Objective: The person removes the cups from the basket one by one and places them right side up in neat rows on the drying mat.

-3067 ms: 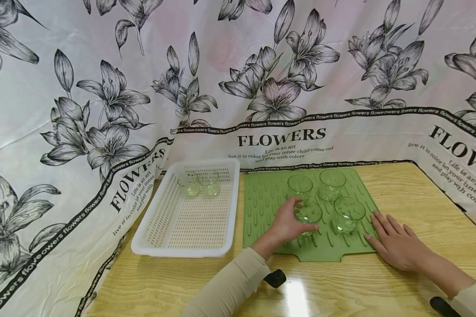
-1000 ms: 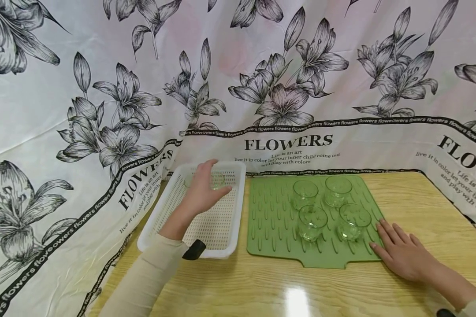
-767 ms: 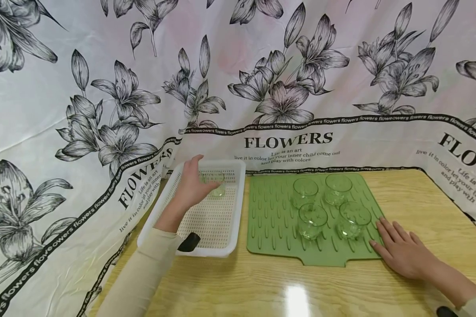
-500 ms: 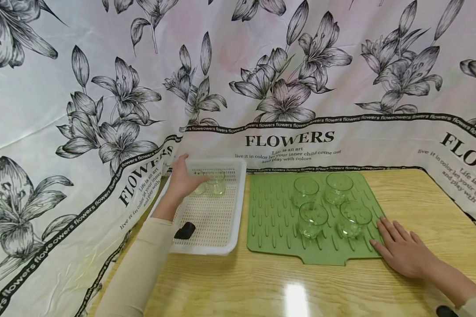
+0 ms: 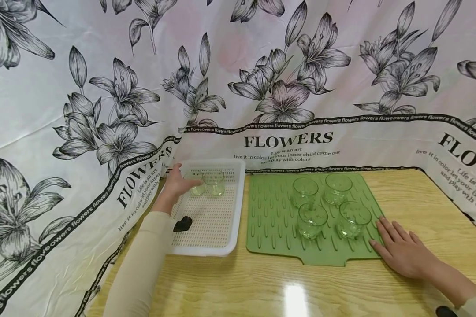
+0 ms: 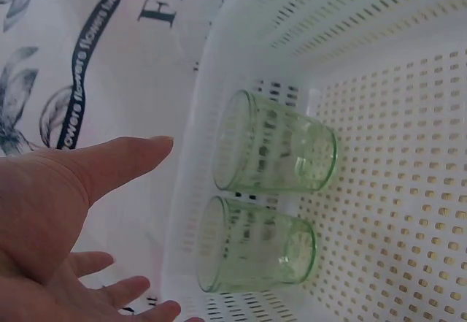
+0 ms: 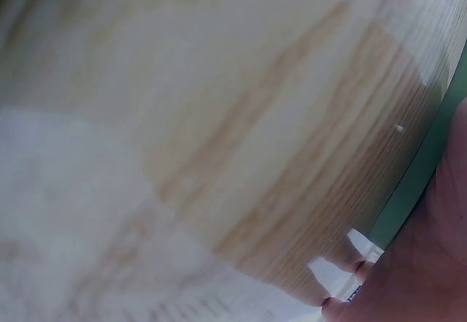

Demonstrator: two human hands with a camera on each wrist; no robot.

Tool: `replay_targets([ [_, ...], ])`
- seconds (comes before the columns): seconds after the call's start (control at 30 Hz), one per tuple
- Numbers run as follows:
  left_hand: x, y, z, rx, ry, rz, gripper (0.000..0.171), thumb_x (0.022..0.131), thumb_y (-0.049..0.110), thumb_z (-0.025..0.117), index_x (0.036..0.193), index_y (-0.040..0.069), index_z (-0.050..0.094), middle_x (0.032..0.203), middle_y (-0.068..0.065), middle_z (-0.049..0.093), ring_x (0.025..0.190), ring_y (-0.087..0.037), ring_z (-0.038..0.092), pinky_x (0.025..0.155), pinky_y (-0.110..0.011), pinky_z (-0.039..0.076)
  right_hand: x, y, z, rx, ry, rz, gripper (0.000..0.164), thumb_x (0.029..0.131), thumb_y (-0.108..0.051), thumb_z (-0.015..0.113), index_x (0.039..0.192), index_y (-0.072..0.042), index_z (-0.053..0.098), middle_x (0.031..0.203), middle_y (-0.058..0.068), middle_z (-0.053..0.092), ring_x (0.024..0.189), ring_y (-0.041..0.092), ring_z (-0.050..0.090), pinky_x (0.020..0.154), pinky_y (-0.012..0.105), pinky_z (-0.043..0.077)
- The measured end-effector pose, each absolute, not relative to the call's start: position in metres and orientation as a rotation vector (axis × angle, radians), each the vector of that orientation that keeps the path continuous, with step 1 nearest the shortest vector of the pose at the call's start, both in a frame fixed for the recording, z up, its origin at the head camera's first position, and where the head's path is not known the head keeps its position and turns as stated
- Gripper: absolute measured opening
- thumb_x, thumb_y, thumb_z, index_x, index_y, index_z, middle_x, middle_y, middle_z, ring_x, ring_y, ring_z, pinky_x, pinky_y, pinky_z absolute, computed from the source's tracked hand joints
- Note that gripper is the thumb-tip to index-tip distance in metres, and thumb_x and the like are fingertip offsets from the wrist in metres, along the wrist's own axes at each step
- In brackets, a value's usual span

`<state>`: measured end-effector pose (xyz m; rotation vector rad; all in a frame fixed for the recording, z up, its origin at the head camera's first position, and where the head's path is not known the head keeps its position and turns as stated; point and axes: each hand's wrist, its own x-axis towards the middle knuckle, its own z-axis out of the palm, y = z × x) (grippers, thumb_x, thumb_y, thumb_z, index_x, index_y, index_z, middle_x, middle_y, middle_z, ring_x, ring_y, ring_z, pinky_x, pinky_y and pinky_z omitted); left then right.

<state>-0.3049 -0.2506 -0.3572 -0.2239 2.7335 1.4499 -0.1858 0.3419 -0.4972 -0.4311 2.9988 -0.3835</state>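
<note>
My left hand [image 5: 176, 185] reaches over the left rim of the white perforated basket [image 5: 235, 220], thumb stretched out and fingers apart. Two clear greenish drinking glasses stand side by side at the basket's back; the left glass [image 5: 197, 188] is nearest this hand, the right glass [image 5: 215, 186] just beyond. In the left wrist view, a gap shows between the thumb and both glasses, the upper glass [image 6: 281, 147] and the lower glass [image 6: 259, 249]. My right hand [image 5: 405, 253] lies flat on the table, fingertips at the right edge of the green ridged mat [image 5: 269, 215].
Several similar glasses stand grouped on the mat's right half, among them a front left glass [image 5: 312, 222] and a front right glass [image 5: 353, 222]. A flower-printed cloth [image 5: 285, 149] hangs behind and left of the wooden table [image 5: 242, 286].
My left hand let go of a glass on the mat, then travelled left to the basket and on toward its left rim. The right hand stays where it was.
</note>
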Motion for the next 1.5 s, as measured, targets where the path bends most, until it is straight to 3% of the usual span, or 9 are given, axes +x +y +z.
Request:
replay_targets([
  [0.7, -0.344, -0.258, -0.392, -0.349, 2.763, 1.321, 0.097, 0.094, 0.017, 0.072, 0.162, -0.002, 0.006, 0.166, -0.029, 0.014, 0.152, -0.046, 0.018, 0.123, -0.056, 0.025, -0.185, 0.341, -0.5, -0.425, 3.006, -0.399, 0.074, 0.111, -0.043, 0.036, 0.157, 0.012, 0.018, 0.163, 0.036, 0.014, 0.145, 0.061, 0.012, 0.107, 0.081, 0.013],
  [1.03, -0.344, -0.262, -0.401, -0.387, 2.681, 1.397, 0.097, 0.096, 0.022, 0.07, 0.161, -0.004, 0.002, 0.167, -0.029, 0.009, 0.153, -0.046, 0.015, 0.124, -0.056, 0.022, -0.186, 0.342, -0.502, -0.433, 3.011, -0.385, 0.074, 0.111, -0.043, 0.037, 0.158, 0.011, 0.018, 0.163, 0.035, 0.014, 0.146, 0.061, 0.013, 0.107, 0.081, 0.014],
  [1.5, -0.347, -0.262, -0.407, -0.365, 2.671, 1.389, 0.09, 0.097, 0.023, 0.068, 0.16, -0.003, 0.009, 0.164, -0.029, 0.021, 0.149, -0.048, 0.024, 0.121, -0.058, 0.028, -0.185, 0.344, -0.503, -0.422, 3.01, -0.387, 0.074, 0.111, -0.043, 0.038, 0.158, 0.011, 0.019, 0.163, 0.035, 0.015, 0.146, 0.06, 0.013, 0.108, 0.081, 0.014],
])
